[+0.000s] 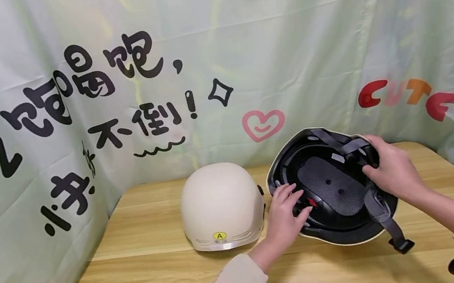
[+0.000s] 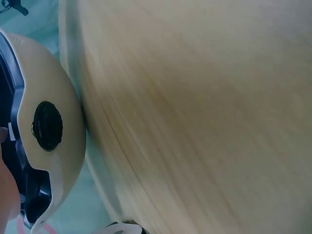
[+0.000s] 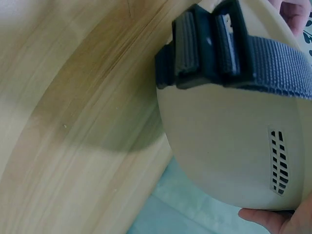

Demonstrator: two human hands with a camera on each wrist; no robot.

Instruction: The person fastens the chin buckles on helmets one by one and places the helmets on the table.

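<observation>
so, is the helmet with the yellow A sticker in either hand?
No, the stickered helmet sits on the table; the left hand and right hand are at the other helmet.

One helmet (image 1: 221,206) stands on the table (image 1: 155,276), left of another helmet (image 1: 332,184), before curtains (image 1: 297,51)

So the pale helmet (image 1: 221,202) had a yellow sticker (image 1: 220,236) with an "A" on it, stuff below too tiny to read. The curtain (image 1: 302,50) said 吃饱喝饱, then 快…不倒! in black, one character lost in a fold, plus "CUTE" in colored letters. Couldn't make out the white tag (image 1: 338,158) inside the other helmet (image 1: 333,181), sorry.
</observation>
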